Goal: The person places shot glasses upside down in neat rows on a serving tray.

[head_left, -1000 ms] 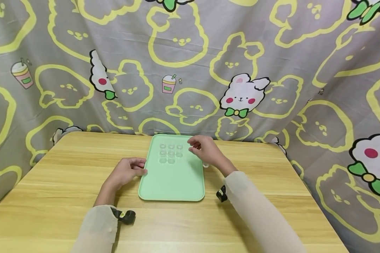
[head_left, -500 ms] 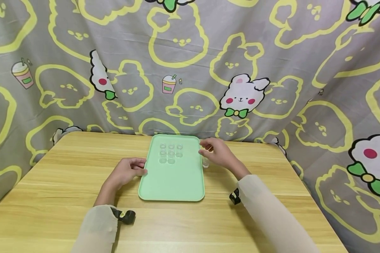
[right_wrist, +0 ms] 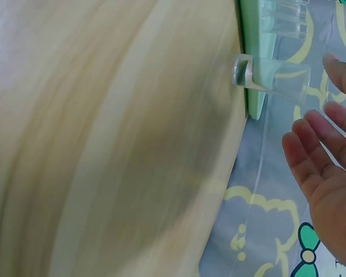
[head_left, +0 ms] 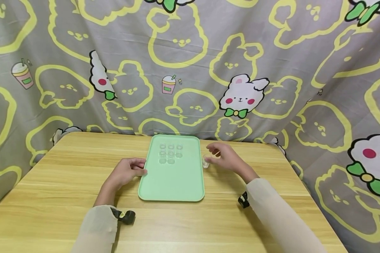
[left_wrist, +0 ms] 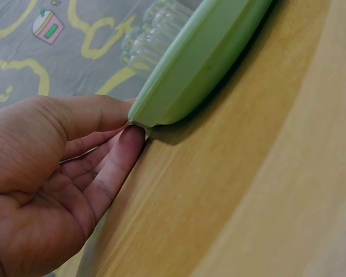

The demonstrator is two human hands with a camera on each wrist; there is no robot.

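Observation:
A light green tray (head_left: pixel 172 184) lies on the wooden table, bearing several small clear cups (head_left: pixel 171 153) in rows toward its far half. At its left edge, my left hand (head_left: pixel 126 171) pinches the rim between thumb and fingers, as the left wrist view shows up close. One more clear cup (head_left: pixel 206 162) stands upright on the table just off the tray's right side. My right hand (head_left: pixel 223 156) is beside this cup, fingers spread and bent a little. In the right wrist view, a gap shows between the fingers (right_wrist: pixel 303 156) and the cup's rim.
The wooden table (head_left: pixel 174 225) reaches back to a grey patterned curtain (head_left: pixel 190 70) hanging behind it and along both sides. Black wrist cameras sit below each sleeve, close to the tabletop.
From above the tray's upper right, my right hand has moved right and down to beside the lone cup, which shows more fully now. My left hand and the tray have stayed put.

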